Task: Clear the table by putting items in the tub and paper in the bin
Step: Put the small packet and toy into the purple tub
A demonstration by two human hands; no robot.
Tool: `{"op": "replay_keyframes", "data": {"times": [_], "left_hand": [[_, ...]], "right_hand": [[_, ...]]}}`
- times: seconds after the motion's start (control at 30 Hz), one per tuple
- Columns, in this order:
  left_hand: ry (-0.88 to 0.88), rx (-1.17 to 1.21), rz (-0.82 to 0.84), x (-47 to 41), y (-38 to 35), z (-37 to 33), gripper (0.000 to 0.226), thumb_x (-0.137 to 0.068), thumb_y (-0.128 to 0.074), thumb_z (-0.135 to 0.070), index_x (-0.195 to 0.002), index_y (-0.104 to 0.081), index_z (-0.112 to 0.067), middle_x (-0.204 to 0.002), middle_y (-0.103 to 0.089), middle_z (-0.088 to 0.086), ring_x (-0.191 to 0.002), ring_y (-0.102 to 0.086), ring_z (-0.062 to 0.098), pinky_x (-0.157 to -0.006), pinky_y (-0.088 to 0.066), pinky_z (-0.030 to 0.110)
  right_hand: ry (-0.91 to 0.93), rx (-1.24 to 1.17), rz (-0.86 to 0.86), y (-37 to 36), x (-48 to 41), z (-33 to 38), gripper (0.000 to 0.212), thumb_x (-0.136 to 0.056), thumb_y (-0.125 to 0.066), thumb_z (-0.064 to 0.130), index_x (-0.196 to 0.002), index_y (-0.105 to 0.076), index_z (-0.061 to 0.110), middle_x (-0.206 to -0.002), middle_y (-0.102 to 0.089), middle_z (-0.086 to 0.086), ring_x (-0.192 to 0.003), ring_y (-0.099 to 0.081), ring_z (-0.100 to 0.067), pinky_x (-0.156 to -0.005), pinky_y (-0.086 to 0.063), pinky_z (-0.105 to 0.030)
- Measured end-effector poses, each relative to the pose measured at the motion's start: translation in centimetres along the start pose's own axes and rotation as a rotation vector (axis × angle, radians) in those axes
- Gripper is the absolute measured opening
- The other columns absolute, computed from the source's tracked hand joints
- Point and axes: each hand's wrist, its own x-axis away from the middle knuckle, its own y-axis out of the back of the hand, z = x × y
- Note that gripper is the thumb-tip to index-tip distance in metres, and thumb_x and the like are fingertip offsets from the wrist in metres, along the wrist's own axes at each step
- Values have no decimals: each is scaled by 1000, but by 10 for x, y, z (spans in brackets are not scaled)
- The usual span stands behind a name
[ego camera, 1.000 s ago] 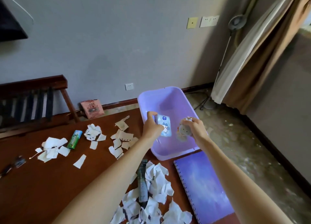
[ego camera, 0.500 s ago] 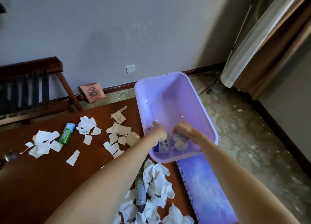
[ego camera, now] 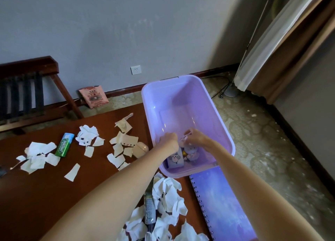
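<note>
A wooden bench (ego camera: 27, 88), a wall socket (ego camera: 135, 70), curtains (ego camera: 282, 41) and a pink packet (ego camera: 93, 96) on the floor.

The tub (ego camera: 213, 103) stands right of the paper scraps (ego camera: 123, 143), behind the notebook (ego camera: 223, 202).

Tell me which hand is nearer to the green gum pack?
Left. The left hand is over the tub's left wall, on the gum pack's side; the right hand is farther right, inside the tub.

Card pack (ego camera: 175, 160) and plush toy (ego camera: 191, 152) now lie in tub (ego camera: 213, 114).
</note>
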Motion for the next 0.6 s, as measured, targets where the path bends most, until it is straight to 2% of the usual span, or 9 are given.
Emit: {"op": "replay_keyframes", "data": {"times": [0.07, 0.1, 0.17, 0.23, 0.27, 0.3, 0.37, 0.47, 0.6], "left_hand": [[-17, -10, -2, 1, 1, 0, 29, -91, -48, 5, -120, -51, 6, -125, -54, 21, -116, -54, 34, -92, -47, 33], [-25, -12, -2, 2, 2, 0, 28, -92, -48, 5, -119, -52, 6, -124, -55, 21, -114, -56, 33, -89, -47, 32], [-39, -13, -3, 3, 3, 1, 26, -92, -48, 3, -118, -52, 5, -122, -56, 20, -112, -57, 32, -84, -47, 32], [-57, -18, -7, 6, 3, 1, 27, -93, -46, 3, -119, -51, 5, -122, -55, 21, -112, -57, 33, -88, -48, 33], [-68, -21, -9, 7, 3, 1, 27, -93, -46, 3, -120, -50, 5, -122, -55, 22, -112, -57, 33, -89, -48, 33], [-75, -23, -9, 9, 3, 1, 27, -93, -46, 2, -120, -50, 6, -123, -55, 22, -112, -56, 33, -90, -48, 33], [-80, -26, -6, 11, 3, 1, 27, -94, -46, 0, -121, -50, 6, -123, -55, 22, -112, -57, 33, -90, -48, 32], [-94, -16, -5, 16, 3, 1, 28, -95, -45, -1, -122, -50, 5, -123, -55, 22, -113, -57, 32, -87, -47, 31], [-99, -1, 3, 20, 3, 0, 29, -95, -45, 0, -123, -49, 5, -125, -55, 22, -114, -56, 31, -83, -46, 29]], "right_hand": [[15, 34, -64, 1, 1, -2, 33, -90, -50, 8, -123, -49, 4, -118, -48, -13, -94, -45, -18, -70, -40, -24], [26, 72, -81, 2, 1, -4, 33, -90, -48, 7, -123, -49, 5, -121, -47, -15, -89, -46, -17, -66, -40, -20], [29, 148, -77, 3, 4, -7, 36, -88, -43, 2, -123, -51, 7, -114, -42, -13, -72, -44, -14, -48, -35, -13], [35, 224, -55, 3, 7, -9, 40, -85, -46, 0, -122, -54, 11, -112, -43, -13, -74, -48, -15, -39, -34, -10], [45, 253, -47, 2, 7, -10, 41, -83, -49, 0, -122, -55, 12, -117, -47, -15, -88, -52, -19, -42, -38, -12], [58, 279, -44, 0, 8, -10, 41, -83, -53, 0, -122, -57, 12, -122, -51, -16, -104, -51, -23, -51, -42, -16], [77, 324, -60, -3, 8, -10, 41, -83, -59, 3, -123, -56, 11, -126, -55, -14, -123, -44, -26, -71, -39, -20], [67, 369, -101, -9, 10, -12, 42, -85, -58, 9, -127, -51, 8, -126, -56, -15, -129, -38, -26, -87, -41, -25], [15, 420, -114, -14, 12, -14, 49, -86, -54, 8, -133, -40, 6, -129, -48, -26, -125, -42, -29, -91, -42, -29]]}}
